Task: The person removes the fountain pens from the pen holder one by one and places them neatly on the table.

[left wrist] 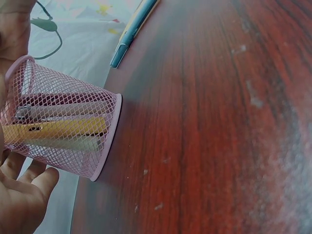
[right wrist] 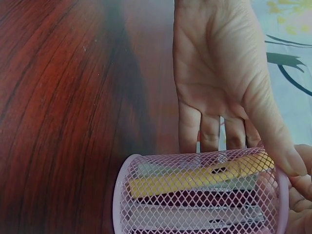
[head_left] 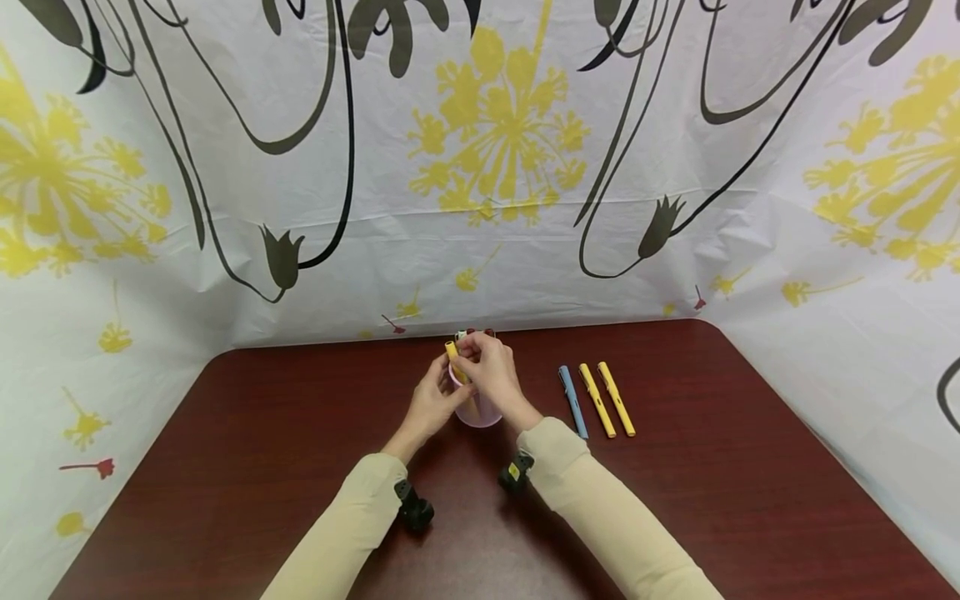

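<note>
Currently, I see one yellow pen (head_left: 451,347) leaning inside the pink mesh cup (head_left: 480,414), among other pens (right wrist: 190,215). The left hand (head_left: 430,400) curls its fingers round the cup near its rim. The right hand (head_left: 491,369) has its thumb at the rim by that pen, but I cannot tell whether its fingers pinch it. Off to the right, a blue pen (head_left: 573,402) and two yellow pens (head_left: 617,399) lie side by side on the dark red surface (head_left: 300,433).

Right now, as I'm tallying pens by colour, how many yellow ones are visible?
3: one yellow pen in the pink mesh cup, plus the middle pen and rightmost pen of the row on the table to its right. Others may hide inside the cup.
</note>
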A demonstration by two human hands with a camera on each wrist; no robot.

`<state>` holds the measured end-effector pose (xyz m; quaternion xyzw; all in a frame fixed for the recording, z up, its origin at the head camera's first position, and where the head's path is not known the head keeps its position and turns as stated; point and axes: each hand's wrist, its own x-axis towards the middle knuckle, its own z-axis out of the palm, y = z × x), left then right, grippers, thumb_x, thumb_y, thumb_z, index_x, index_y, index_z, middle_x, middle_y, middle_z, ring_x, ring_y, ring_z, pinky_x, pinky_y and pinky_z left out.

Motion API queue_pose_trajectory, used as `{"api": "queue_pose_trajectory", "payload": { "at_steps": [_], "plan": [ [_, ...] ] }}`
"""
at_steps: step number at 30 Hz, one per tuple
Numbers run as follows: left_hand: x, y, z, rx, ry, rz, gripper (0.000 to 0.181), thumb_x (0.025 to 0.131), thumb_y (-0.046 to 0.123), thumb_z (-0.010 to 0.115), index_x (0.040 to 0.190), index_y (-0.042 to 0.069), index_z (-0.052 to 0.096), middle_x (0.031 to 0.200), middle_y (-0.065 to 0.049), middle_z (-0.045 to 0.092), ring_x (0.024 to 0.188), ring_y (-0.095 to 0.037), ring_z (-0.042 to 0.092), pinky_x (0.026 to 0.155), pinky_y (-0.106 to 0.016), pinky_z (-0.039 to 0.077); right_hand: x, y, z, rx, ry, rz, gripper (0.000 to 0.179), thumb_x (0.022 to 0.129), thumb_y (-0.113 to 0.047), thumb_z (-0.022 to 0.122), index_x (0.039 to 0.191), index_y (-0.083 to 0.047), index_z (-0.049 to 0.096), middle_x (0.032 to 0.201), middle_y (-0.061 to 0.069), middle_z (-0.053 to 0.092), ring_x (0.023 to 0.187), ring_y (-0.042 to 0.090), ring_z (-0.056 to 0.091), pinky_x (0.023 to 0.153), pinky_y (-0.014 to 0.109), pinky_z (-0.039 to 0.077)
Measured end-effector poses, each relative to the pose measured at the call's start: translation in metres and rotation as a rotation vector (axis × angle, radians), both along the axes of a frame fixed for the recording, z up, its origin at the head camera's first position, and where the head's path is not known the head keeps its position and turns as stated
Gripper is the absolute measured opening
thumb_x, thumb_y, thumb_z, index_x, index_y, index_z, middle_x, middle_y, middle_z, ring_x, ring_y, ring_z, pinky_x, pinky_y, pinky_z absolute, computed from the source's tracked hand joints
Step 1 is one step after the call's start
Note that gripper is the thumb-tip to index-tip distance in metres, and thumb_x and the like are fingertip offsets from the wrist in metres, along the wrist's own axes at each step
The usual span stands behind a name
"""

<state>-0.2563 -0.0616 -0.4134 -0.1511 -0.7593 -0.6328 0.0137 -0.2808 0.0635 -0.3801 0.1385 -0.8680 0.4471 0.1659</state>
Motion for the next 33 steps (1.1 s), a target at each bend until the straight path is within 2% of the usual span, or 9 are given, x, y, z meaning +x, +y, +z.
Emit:
{"api": "queue_pose_trajectory", "payload": {
  "at_steps": [1,2,8,12,13,21,29,33],
  "plan": [
    [0.002,0.000,0.002,-0.010,0.000,0.006,0.068,0.088,0.007,0.064,0.142,-0.008,0.027,0.146,-0.028,0.033,0.134,-0.040,0.033,0.109,-0.052,0.031,0.000,-0.001,0.000,0.003,-0.003,0.003,0.015,0.081,-0.006,0.073,0.094,-0.002,0.069,0.084,0.010,0.070,0.076,0.021,0.066,0.067,0.029,0.056],
    [0.000,0.000,0.000,-0.020,0.005,0.013,0.068,0.088,0.008,0.064,0.143,-0.007,0.027,0.145,-0.028,0.034,0.134,-0.040,0.034,0.109,-0.051,0.032,0.000,-0.001,0.000,0.005,-0.004,0.006,0.015,0.081,-0.007,0.073,0.094,-0.002,0.069,0.084,0.009,0.070,0.076,0.021,0.066,0.067,0.028,0.056],
    [-0.013,-0.001,-0.020,-0.047,0.024,0.044,0.067,0.088,0.011,0.065,0.143,-0.003,0.029,0.143,-0.026,0.039,0.133,-0.035,0.038,0.108,-0.046,0.036,0.001,-0.003,-0.003,0.018,-0.002,0.015,0.015,0.080,-0.008,0.074,0.094,-0.004,0.068,0.084,0.008,0.069,0.078,0.019,0.066,0.067,0.028,0.055],
    [-0.015,0.000,-0.021,-0.027,-0.001,0.037,0.069,0.087,0.008,0.065,0.144,-0.004,0.027,0.145,-0.025,0.036,0.135,-0.035,0.035,0.109,-0.048,0.034,0.001,-0.003,-0.002,0.017,0.000,0.018,0.014,0.080,-0.009,0.074,0.092,-0.004,0.068,0.085,0.008,0.069,0.078,0.020,0.066,0.068,0.028,0.056],
    [-0.018,0.000,-0.025,-0.025,0.003,0.038,0.070,0.087,0.009,0.065,0.145,-0.002,0.027,0.146,-0.024,0.035,0.135,-0.034,0.035,0.109,-0.047,0.034,0.001,-0.003,-0.002,0.015,0.000,0.020,0.014,0.080,-0.008,0.074,0.092,-0.004,0.068,0.085,0.008,0.070,0.078,0.020,0.067,0.069,0.029,0.056],
    [-0.017,0.000,-0.025,-0.050,0.007,0.056,0.069,0.087,0.013,0.066,0.145,0.001,0.029,0.146,-0.021,0.037,0.135,-0.032,0.037,0.109,-0.044,0.035,0.003,-0.001,-0.002,0.003,-0.006,0.019,0.012,0.082,-0.009,0.072,0.091,-0.003,0.068,0.085,0.008,0.069,0.078,0.020,0.065,0.067,0.027,0.055],
    [-0.017,0.001,-0.026,-0.003,0.021,0.037,0.071,0.086,0.015,0.069,0.144,0.003,0.031,0.145,-0.021,0.039,0.133,-0.034,0.039,0.108,-0.045,0.037,0.002,0.005,0.002,-0.067,-0.002,-0.011,0.013,0.080,-0.007,0.073,0.091,-0.001,0.068,0.084,0.011,0.070,0.077,0.021,0.066,0.069,0.030,0.056],
    [-0.019,0.000,-0.027,0.002,0.026,0.028,0.070,0.085,0.016,0.070,0.144,0.006,0.033,0.145,-0.018,0.040,0.134,-0.031,0.039,0.109,-0.044,0.036,0.001,0.010,0.003,-0.099,0.011,-0.025,0.014,0.081,-0.008,0.073,0.092,-0.001,0.068,0.084,0.012,0.070,0.078,0.022,0.066,0.070,0.031,0.056]
  ]
}}
